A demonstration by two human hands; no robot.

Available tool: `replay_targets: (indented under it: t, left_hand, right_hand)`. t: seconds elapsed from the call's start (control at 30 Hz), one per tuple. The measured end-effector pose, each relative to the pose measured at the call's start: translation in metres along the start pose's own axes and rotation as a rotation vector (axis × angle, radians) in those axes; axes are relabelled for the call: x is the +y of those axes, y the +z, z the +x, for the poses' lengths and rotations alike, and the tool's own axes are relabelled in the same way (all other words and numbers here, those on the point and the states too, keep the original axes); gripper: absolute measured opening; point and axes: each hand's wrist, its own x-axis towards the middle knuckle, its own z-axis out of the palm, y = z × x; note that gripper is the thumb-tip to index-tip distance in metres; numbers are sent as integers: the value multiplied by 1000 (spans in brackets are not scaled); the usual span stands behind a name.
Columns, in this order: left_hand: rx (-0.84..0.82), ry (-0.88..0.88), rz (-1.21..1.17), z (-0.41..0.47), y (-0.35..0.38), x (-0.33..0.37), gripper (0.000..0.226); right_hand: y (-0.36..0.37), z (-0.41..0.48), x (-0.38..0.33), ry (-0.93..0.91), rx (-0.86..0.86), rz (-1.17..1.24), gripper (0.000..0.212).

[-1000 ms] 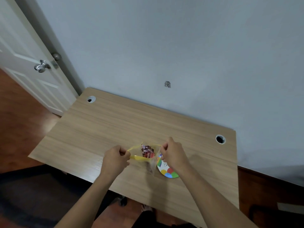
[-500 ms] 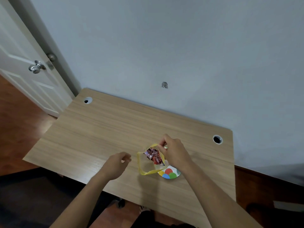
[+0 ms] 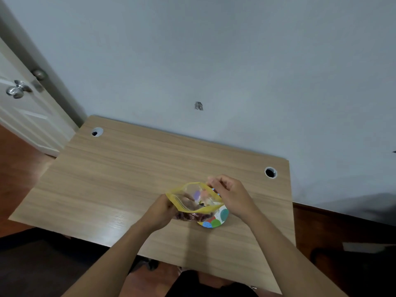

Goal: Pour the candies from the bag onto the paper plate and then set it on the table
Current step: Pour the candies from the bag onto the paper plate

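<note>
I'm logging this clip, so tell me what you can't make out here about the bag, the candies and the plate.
Head view only:
- Paper plate: mostly hidden under the bag; whether any candies have landed on it can't be told.
- Candies: blurred through the plastic, no count possible.
- Left hand: fingertips hidden behind the bag.
- Right hand: pinch at the rim motion-blurred.

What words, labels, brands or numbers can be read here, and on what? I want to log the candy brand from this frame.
None can be read.
Candies in the bag: wrappers show dark red, any print too blurred.
Paper plate: coloured dots only, no legible text.
Table, wall and door: no writing visible.
</note>
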Motion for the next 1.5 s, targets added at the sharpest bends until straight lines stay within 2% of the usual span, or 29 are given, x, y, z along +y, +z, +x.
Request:
replay_targets:
  t: [0.2,0.27,0.33,0.43,0.5,0.6,0.63,0.7,0.77,0.83,0.97,1.07,1.13,1.33,1.5]
  left_hand:
    - [13,-77,-120,6,21,8,27]
    - [26,-122,-191,11,32,8,22]
    - [50,-220,-276,16,43,8,20]
    - [19,-332,-296,23,58,5,31]
    - [25,-375,-322,26,65,3,34]
    - [12,-391,-288,31,74,2,31]
    - [-4,-395,-293,33,77,1,28]
    - [-19,-450,-323,35,80,-1,19]
    - [-23,-516,-292,37,83,-5,25]
    - [-51,-551,-234,37,84,-8,33]
    - [-82,-543,-185,34,92,-8,25]
    - [-89,-538,-188,34,103,-7,35]
    - [-98,-561,-175,33,109,-10,39]
    - [-170,-562,-173,27,119,-22,34]
    - [-224,-638,-126,24,121,-30,33]
  right_hand:
    - [-6,-8,42,267,63,373,88]
    - [-4,-12,58,318,42,409,99]
    - [-1,-18,68,325,-16,374,94]
    - [0,-26,79,342,-39,389,89]
    - [-1,-29,85,377,-35,439,85]
    - [-5,-34,90,430,-63,551,64]
    - [-7,-36,92,450,-56,569,63]
    - [-10,-37,97,496,-34,506,74]
    - [-11,-38,103,491,-55,406,78]
    - [-12,-38,111,437,-77,275,64]
    - [-7,-36,130,398,-27,51,54]
    - [-2,-35,138,414,3,-42,37]
    - [1,-35,142,441,7,-82,36]
    - [9,-34,153,496,-46,-114,34]
    - [16,-36,157,520,-57,-185,23]
